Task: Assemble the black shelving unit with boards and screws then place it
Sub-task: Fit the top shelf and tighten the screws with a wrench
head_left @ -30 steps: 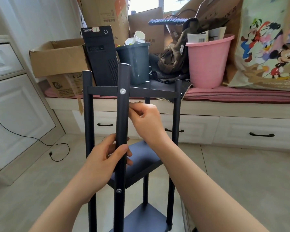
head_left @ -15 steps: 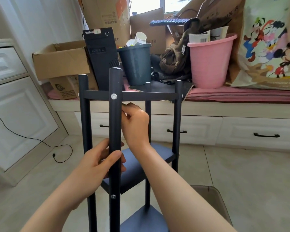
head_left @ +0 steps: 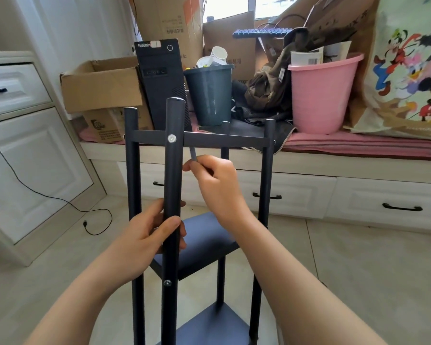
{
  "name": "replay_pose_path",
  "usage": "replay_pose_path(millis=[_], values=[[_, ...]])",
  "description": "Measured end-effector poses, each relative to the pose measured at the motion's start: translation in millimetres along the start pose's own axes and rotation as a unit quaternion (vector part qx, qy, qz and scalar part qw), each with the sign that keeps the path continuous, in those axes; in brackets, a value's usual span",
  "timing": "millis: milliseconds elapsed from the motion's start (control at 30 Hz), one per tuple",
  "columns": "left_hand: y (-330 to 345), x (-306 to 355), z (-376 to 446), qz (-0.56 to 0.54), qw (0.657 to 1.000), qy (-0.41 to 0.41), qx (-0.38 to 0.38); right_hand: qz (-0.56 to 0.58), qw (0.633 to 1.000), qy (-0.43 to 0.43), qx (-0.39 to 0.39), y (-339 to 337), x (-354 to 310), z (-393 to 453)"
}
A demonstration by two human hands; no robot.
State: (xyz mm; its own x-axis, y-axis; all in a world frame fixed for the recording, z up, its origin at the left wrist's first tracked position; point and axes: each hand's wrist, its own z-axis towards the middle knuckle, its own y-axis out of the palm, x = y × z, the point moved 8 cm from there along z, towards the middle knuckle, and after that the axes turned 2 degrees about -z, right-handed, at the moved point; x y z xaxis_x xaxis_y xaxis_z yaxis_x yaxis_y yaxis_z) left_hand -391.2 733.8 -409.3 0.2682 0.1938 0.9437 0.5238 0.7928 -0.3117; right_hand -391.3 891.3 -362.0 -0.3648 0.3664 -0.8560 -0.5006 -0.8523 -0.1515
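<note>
The black shelving unit (head_left: 265, 195) stands upright on the floor in front of me, with a top board edge-on, a middle board (head_left: 209, 235) and a bottom board (head_left: 217, 324). My left hand (head_left: 147, 232) grips the nearest post (head_left: 173, 175) at mid height. A silver screw (head_left: 171, 138) sits in that post at the top board, and a second screw (head_left: 167, 283) lower down. My right hand (head_left: 214, 180) pinches a small grey hex key (head_left: 193, 153) just right of the post, below the top board.
Behind the unit runs a window seat with white drawers (head_left: 296, 195). On it stand a cardboard box (head_left: 102, 83), a black computer tower (head_left: 162, 83), a dark bin (head_left: 209, 95) and a pink bucket (head_left: 321, 95). A white cabinet (head_left: 30, 158) and a black cable (head_left: 60, 197) are at left.
My right hand has drawn back from behind the post to its right side, and the hex key now shows in its fingers. The left hand keeps its grip.
</note>
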Motion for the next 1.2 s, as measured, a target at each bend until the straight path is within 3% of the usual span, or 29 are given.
replay_pose_path(millis=[200, 500, 867, 1200], values=[[2, -1, -2, 0.069, 0.996, 0.046, 0.017, 0.032, 0.998, 0.024, -0.049, -6, -13, -4], [-1, 1, -2, 0.071, 0.996, 0.042, 0.027, 0.027, 0.998, -0.005, -0.049, -4, -17, -5], [1, 1, -4, 0.066, 0.997, 0.037, 0.016, -0.082, 0.987, -0.126, 0.059, -6, -25, -6], [-3, -3, -4, 0.028, 0.999, 0.037, 0.008, -0.07, 0.985, -0.115, 0.106, 10, -12, -2]])
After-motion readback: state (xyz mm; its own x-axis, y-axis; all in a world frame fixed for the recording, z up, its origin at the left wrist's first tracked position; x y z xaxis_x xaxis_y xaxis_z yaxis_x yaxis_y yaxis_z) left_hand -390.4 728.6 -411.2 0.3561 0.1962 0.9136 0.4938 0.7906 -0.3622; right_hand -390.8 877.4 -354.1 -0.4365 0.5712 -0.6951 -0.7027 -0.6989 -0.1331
